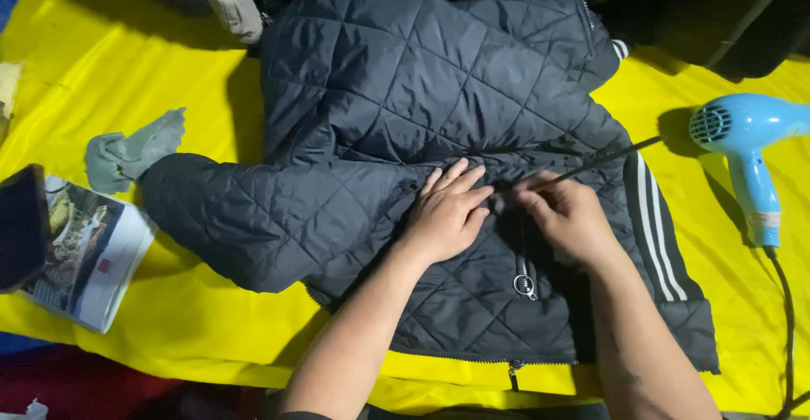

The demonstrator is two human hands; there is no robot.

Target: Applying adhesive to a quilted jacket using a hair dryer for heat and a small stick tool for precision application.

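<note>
A dark quilted jacket (396, 108) lies spread on a yellow sheet (101, 74), one sleeve folded across to the left. My left hand (449, 211) presses flat on the jacket near its middle, fingers together. My right hand (567, 216) pinches the near end of a thin dark rod-like tool (609, 158) that slants up to the right over the fabric. A zipper with a round ring pull (524, 284) runs down just below and between both hands. White stripes (654, 226) mark the jacket's right edge.
A light blue hair dryer (747, 146) lies at the right, its cord trailing down the edge. A crumpled grey-green cloth (131, 154) and a magazine (89, 255) lie at the left, beside a dark object (18, 226). More dark clothing is piled along the top.
</note>
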